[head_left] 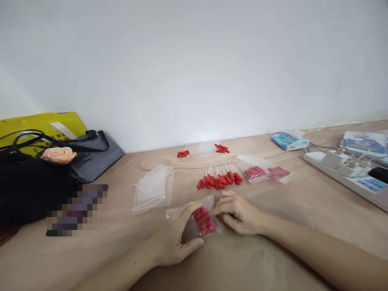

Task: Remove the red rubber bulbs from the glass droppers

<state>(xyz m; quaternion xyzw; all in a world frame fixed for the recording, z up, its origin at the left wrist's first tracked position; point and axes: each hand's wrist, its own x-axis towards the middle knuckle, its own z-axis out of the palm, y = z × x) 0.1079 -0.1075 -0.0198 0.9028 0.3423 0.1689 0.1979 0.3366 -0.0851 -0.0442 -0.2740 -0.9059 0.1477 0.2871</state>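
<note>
My left hand (173,237) holds the zip bag (209,201), low middle; I can't tell if my right hand (240,213) pinches. It's probably light and floppy: grab edges.

- The pieces (204,221) are bright red, inside a clear, colourless bag (173,211).
- The loose sticks (222,180) have red ends and whitish stems.
- The flat bags (153,188) are see-through and milky, with a thin red line.
- The large bag (71,121) is yellow with black lettering.
- The bag beside it (94,163) has narrow dark and white stripes.
- The flower (59,154) is peach.
- The power strip (329,170) is white with blue patches.
- The tabletop (115,246) is pinkish brown.
</note>
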